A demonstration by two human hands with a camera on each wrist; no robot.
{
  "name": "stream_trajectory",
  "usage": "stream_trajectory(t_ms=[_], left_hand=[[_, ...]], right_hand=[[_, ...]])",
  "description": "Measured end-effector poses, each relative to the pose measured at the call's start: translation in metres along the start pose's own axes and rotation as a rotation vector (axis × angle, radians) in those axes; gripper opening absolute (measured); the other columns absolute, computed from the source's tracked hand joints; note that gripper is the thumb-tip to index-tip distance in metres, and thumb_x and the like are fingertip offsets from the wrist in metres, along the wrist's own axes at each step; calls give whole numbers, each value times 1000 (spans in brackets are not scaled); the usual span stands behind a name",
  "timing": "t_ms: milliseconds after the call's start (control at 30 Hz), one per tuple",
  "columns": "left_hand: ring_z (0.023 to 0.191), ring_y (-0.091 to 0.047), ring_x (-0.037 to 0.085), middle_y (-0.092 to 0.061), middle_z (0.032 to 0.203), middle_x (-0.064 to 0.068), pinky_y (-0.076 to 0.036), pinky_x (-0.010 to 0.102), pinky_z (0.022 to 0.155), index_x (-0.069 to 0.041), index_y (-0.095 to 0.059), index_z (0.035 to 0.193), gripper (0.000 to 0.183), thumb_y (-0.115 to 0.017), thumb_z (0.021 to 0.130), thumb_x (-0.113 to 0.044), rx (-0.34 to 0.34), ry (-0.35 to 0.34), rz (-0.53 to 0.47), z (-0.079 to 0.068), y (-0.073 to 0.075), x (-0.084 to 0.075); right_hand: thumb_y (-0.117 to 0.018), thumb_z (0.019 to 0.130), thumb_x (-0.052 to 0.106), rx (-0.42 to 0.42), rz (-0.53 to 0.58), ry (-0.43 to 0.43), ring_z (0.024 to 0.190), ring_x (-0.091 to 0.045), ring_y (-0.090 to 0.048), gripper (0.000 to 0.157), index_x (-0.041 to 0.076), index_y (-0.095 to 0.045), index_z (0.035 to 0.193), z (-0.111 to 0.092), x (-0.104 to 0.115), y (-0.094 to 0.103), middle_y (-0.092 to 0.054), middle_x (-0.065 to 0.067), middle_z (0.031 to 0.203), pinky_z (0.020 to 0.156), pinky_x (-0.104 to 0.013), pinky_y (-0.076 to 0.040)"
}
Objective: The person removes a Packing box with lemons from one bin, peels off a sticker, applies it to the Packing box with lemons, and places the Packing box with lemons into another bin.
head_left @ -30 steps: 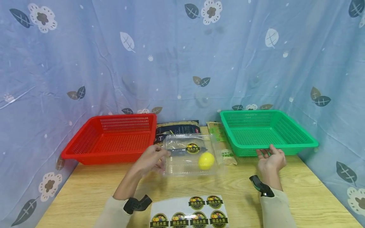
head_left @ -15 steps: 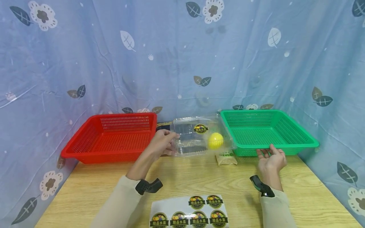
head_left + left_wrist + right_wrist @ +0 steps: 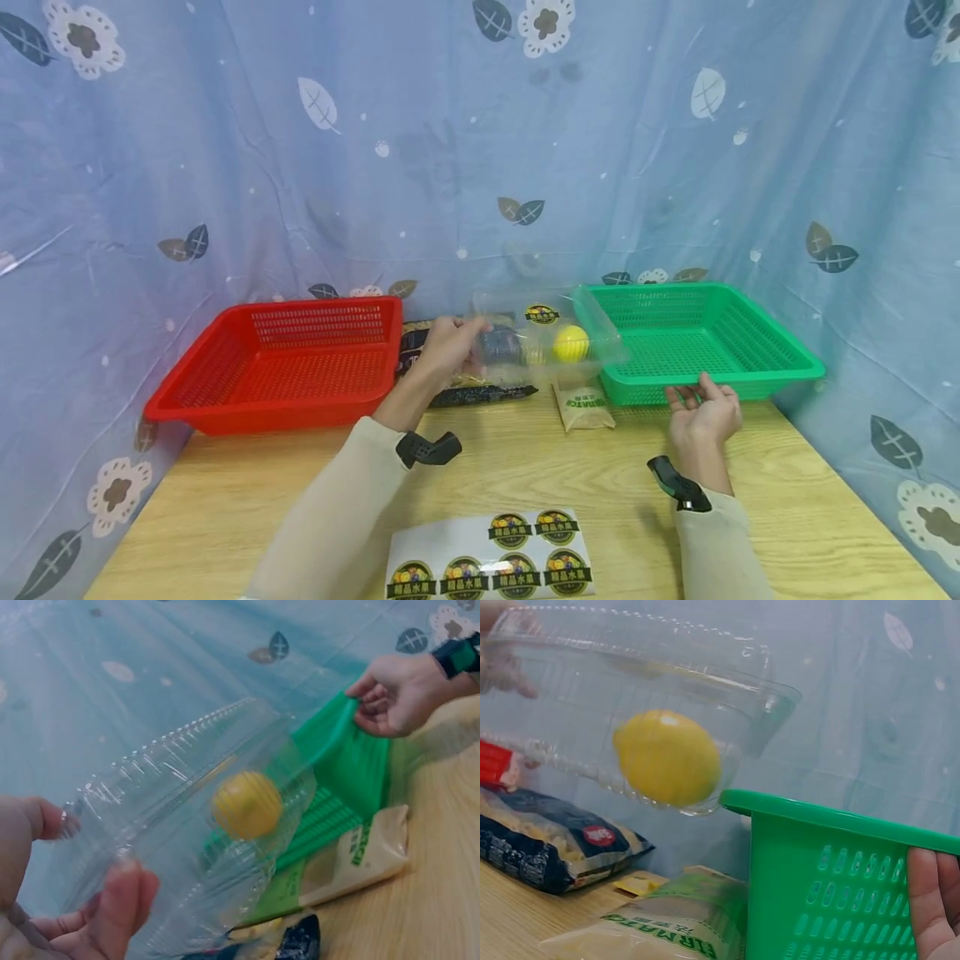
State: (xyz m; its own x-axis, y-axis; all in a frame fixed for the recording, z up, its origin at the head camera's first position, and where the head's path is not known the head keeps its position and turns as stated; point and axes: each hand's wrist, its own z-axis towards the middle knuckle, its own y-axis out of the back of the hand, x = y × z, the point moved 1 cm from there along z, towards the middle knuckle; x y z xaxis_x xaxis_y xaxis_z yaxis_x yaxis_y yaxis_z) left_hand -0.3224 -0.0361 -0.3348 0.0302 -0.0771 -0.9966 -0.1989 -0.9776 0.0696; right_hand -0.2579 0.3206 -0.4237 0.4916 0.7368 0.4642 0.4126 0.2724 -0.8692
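Note:
My left hand [image 3: 450, 348] pinches the left end of a clear plastic clamshell box [image 3: 513, 307], held up above the table. Inside, at the box's right end, lies a yellow lemon [image 3: 667, 757]. A round black label [image 3: 542, 314] sits on the lid. In the head view the box's right end overlaps the green basket [image 3: 675, 350]; the right wrist view shows it just above the basket's corner. My right hand [image 3: 705, 417] grips the basket's front rim, thumb on top and fingers curled beneath.
A red basket [image 3: 322, 362] stands at the left. Behind and below the box lie a dark pasta bag [image 3: 555, 844] and a beige-green packet [image 3: 585, 407]. Nearer the front, a white sheet [image 3: 442, 546] bears several round labels. A patterned blue curtain [image 3: 420, 167] closes off the back.
My left hand has carried the clear box with the lemon up, back and to the right, over to the green basket's left side. The right hand keeps its grip on the rim.

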Motion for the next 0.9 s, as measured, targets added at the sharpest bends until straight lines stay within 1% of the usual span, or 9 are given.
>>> stream_trajectory(t_ms=[167, 267, 367, 467, 500, 533, 667, 767, 900], left_hand=[[40, -47, 16, -43, 49, 2, -59, 35, 52, -8, -75, 103, 26, -57, 97, -25, -28, -34, 17, 8, -3, -6], [41, -45, 16, -40, 51, 0, -60, 34, 54, -8, -75, 102, 25, -59, 95, -27, -37, -20, 17, 10, -5, -10], [43, -42, 15, -45, 63, 3, -60, 34, 55, -7, -74, 109, 29, -59, 96, -27, -44, -3, 8, 13, -7, -13], [44, -39, 14, -54, 83, 7, -60, 34, 56, -7, -73, 113, 30, -57, 97, -26, -30, -5, -3, 15, -12, -16], [43, -40, 14, -57, 90, 7, -60, 34, 56, -7, -73, 113, 30, -57, 97, -26, -25, -8, -6, 15, -14, -17], [42, -41, 14, -59, 91, 4, -60, 34, 55, -8, -74, 112, 29, -57, 97, -26, -24, -12, -8, 16, -16, -18], [39, -42, 14, -56, 73, 0, -60, 33, 54, -12, -76, 111, 27, -57, 98, -28, -14, -20, 5, 20, -25, -21], [39, -45, 14, -44, 55, 2, -60, 34, 54, -13, -75, 112, 27, -58, 98, -29, -14, -13, 12, 24, -32, -22], [40, -52, 16, -50, 53, 5, -61, 37, 56, -9, -75, 102, 25, -62, 97, -29, -26, -19, 4, 29, -45, -23]], right_hand=[[-60, 100, 8, -8, 3, -1, 63, -28, -47, 25, 9, -36, 91, 1, -1, 1, -46, -10, 91, 61, -41, -53], [-60, 100, 8, -3, 3, 1, 64, -28, -47, 25, 8, -37, 90, 2, -1, 1, -46, -10, 90, 61, -41, -53], [-60, 100, 8, -7, -1, -4, 64, -28, -47, 26, 8, -37, 89, 2, 0, 2, -46, -10, 89, 61, -41, -53], [-61, 100, 8, -16, -6, -6, 63, -28, -48, 26, 9, -37, 89, 2, -1, 3, -46, -10, 90, 60, -41, -54], [-61, 100, 8, -19, -7, -7, 62, -28, -48, 26, 9, -37, 90, 1, -1, 3, -47, -10, 91, 60, -40, -54], [-61, 100, 9, -21, -9, -8, 62, -28, -48, 26, 9, -37, 90, 1, -1, 3, -47, -10, 92, 60, -40, -54], [-61, 99, 9, -9, -13, -4, 62, -28, -49, 27, 9, -36, 91, 0, -2, 3, -46, -10, 93, 60, -40, -54], [-61, 99, 9, -4, -12, -4, 62, -28, -49, 27, 9, -36, 90, 0, -2, 2, -47, -10, 93, 60, -40, -55], [-61, 100, 8, 4, -11, -1, 62, -28, -50, 28, 9, -35, 90, 0, -2, 2, -47, -10, 91, 60, -40, -54]])
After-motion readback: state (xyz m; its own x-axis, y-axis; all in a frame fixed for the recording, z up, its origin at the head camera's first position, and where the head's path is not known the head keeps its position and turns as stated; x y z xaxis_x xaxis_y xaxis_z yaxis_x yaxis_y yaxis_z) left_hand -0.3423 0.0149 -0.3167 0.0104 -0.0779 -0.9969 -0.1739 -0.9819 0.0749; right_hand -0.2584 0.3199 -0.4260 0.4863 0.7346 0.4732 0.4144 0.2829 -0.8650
